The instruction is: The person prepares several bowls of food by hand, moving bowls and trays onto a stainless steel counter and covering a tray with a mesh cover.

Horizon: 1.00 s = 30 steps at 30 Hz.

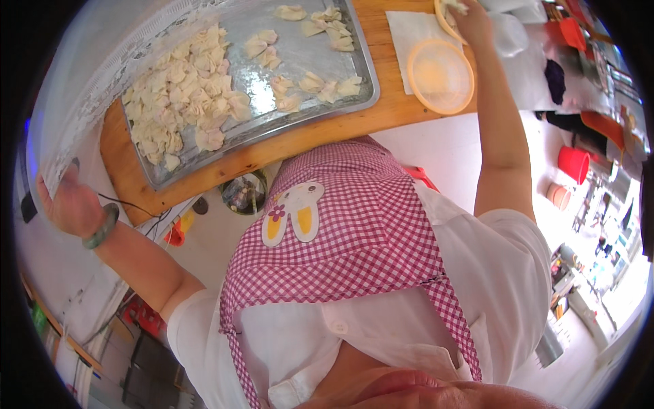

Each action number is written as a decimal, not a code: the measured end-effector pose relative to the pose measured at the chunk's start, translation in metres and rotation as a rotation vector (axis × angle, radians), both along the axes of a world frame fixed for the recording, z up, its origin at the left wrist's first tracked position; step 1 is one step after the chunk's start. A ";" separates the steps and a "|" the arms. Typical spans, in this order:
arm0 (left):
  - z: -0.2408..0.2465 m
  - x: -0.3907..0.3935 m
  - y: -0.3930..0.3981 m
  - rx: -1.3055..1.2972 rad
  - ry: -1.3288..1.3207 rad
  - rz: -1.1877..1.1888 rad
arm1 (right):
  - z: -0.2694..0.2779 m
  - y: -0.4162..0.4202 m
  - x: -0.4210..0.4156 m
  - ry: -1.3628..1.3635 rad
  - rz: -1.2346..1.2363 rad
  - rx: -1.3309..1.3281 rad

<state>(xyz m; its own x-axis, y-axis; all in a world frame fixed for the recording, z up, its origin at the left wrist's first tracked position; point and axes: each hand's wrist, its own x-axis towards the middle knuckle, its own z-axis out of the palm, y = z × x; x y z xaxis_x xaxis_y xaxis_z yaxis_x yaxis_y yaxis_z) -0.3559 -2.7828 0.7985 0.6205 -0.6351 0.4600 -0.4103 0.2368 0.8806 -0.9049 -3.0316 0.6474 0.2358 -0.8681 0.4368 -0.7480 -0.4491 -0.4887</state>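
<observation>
My left hand (71,204) is raised at the left, its fingers on the lace edge of a sheer white cover (97,97). This cover hangs over the left side of a metal tray (306,115). Many pale, folded dough pieces (189,87) are heaped on the tray's left part, with small clusters on the right. At the top right, my right hand (472,25) reaches to an orange-rimmed basket (443,20) and has some pale pieces at its fingers. A second orange-rimmed basket (409,76) lies nearer, partly on a white sheet (401,38).
The tray rests on a wooden table (230,171) whose front edge is close to my apron. Below it stands a round bin (245,193) with mixed contents. Dark cables (138,208) hang by the left corner. A red bucket (574,165) is farther right.
</observation>
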 end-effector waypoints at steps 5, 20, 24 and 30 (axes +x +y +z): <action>0.002 0.007 0.003 -0.035 -0.022 -0.064 | -0.056 0.054 0.123 0.384 0.435 0.179; 0.001 0.002 -0.003 -0.044 -0.035 -0.040 | -0.075 0.055 0.139 -0.027 0.251 0.748; 0.003 -0.001 -0.006 -0.045 -0.020 -0.099 | -0.097 0.067 0.158 0.297 0.191 0.424; -0.003 0.021 -0.001 0.033 -0.197 0.065 | -0.103 0.078 0.146 0.262 0.193 0.543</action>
<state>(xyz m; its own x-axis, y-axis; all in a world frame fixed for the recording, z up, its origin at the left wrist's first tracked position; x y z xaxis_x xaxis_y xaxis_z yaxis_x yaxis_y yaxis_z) -0.3346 -2.7841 0.7959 0.5608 -0.6130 0.5565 -0.5891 0.1768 0.7885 -0.7585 -2.9538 0.5447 0.4494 -0.8811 -0.1474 -0.8041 -0.3270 -0.4965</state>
